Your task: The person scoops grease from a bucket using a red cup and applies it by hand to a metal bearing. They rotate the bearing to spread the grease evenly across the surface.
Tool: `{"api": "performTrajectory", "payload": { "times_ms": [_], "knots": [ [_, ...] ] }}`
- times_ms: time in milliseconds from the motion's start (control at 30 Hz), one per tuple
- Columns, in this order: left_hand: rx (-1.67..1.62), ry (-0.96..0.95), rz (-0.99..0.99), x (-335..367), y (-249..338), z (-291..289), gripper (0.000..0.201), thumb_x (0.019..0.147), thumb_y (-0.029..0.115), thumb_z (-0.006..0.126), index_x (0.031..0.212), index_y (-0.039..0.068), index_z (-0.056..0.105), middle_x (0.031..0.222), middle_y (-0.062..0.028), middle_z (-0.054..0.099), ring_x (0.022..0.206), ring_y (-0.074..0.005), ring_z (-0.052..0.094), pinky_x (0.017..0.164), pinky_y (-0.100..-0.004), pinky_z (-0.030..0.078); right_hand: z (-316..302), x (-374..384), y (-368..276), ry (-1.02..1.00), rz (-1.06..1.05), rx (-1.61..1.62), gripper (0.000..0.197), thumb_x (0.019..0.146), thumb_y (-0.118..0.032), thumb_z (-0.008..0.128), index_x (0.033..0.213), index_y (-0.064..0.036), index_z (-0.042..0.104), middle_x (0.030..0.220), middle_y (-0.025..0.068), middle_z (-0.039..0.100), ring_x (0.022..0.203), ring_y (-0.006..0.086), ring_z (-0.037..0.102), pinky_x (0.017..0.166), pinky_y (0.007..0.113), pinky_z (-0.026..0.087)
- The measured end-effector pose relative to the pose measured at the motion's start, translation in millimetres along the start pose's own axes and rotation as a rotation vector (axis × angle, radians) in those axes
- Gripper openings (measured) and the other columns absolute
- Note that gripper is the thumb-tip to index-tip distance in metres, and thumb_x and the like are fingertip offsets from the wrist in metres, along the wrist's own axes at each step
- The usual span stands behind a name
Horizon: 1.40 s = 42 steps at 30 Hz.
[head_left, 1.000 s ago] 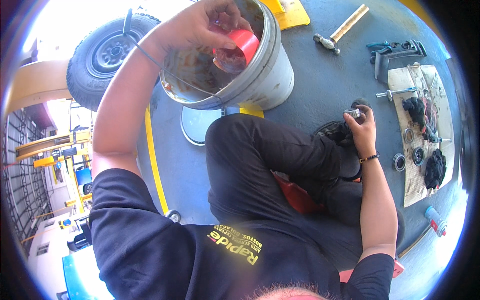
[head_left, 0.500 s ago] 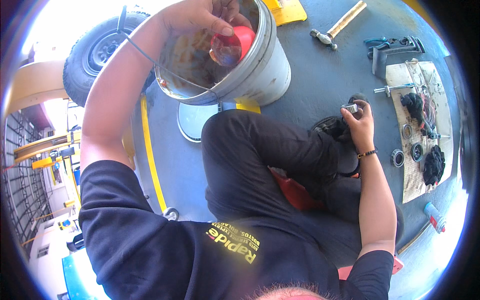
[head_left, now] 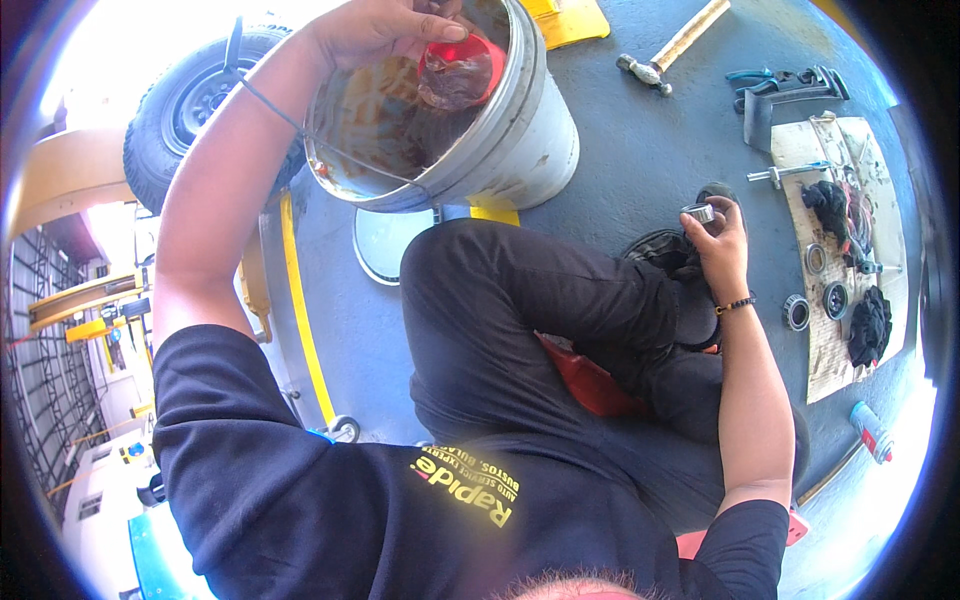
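At the top, my left hand (head_left: 405, 25) grips a red cup (head_left: 482, 50) at the mouth of a tilted grey bucket (head_left: 535, 150). Brown, glossy grease-like stuff (head_left: 456, 82) shows inside the cup, and brown smears coat the bucket's inner wall. My right hand (head_left: 722, 250) pinches a small metal roller bearing (head_left: 699, 213) between thumb and fingers, above my shoe. A wire handle (head_left: 360, 162) hangs across the bucket's near side.
A hammer (head_left: 655, 72) lies on the grey-blue floor. On the right, stained cardboard (head_left: 825, 375) bears a black cloth (head_left: 870, 328) and metal parts. Beside it are a bearing (head_left: 796, 313) and a spray can (head_left: 870, 432). A round lid (head_left: 388, 245) and a wheel (head_left: 195, 110) are on the left.
The red cup has turned and shifted slightly, so its opening and the brown contents face me more. My right hand holds the bearing in nearly the same place.
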<state>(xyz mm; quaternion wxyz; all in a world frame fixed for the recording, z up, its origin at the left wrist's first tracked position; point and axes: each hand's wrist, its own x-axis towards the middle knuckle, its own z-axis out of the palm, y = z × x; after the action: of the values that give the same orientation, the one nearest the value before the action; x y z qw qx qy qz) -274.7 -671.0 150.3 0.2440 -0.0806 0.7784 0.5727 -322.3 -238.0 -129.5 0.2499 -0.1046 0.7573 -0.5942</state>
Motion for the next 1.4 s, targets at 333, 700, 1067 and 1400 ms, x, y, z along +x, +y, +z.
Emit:
{"api": "performTrajectory", "payload": {
  "times_ms": [333,700,1067,1400],
  "knots": [
    [-0.497,0.424,0.168,-22,-14,39,0.040,0.101,0.026,0.060,0.138,0.009,0.054,0.121,-0.0074,0.068,0.111,-0.0263,0.065,0.096,-0.0405,0.054,-4,-3,-13,0.027,0.021,-0.076,0.054,0.085,-0.022,0.083,0.125,0.0002,0.054,0.101,0.0090,0.069,0.090,0.0135,0.065,0.083,0.027,0.052],
    [-0.403,1.192,0.157,-153,-60,40,0.037,0.098,0.019,0.065,0.127,-0.003,0.058,0.125,-0.0198,0.062,0.117,-0.0285,0.064,0.098,-0.0444,0.057,-6,11,19,0.010,-0.041,-0.027,0.050,0.086,-0.021,0.082,0.122,-0.0004,0.054,0.100,0.0085,0.068,0.090,0.0134,0.064,0.081,0.028,0.051],
    [-1.119,1.597,0.074,-314,-249,195,0.048,0.094,0.040,0.070,0.134,0.018,0.058,0.132,-0.0069,0.059,0.120,-0.0262,0.057,0.097,-0.0498,0.041,-1,9,27,-0.045,-0.069,0.016,0.050,0.088,-0.020,0.081,0.123,0.0017,0.053,0.100,0.0090,0.067,0.089,0.0143,0.064,0.078,0.026,0.051],
    [-1.423,1.536,-0.391,-232,-435,319,0.047,0.086,0.036,0.078,0.124,0.012,0.065,0.124,-0.0068,0.067,0.120,-0.0230,0.057,0.109,-0.0537,0.028,-43,-24,-3,0.028,-0.071,0.006,0.053,0.088,-0.021,0.081,0.126,0.0022,0.051,0.100,0.0114,0.070,0.084,0.0169,0.071,0.069,0.025,0.052]
  ]
}}
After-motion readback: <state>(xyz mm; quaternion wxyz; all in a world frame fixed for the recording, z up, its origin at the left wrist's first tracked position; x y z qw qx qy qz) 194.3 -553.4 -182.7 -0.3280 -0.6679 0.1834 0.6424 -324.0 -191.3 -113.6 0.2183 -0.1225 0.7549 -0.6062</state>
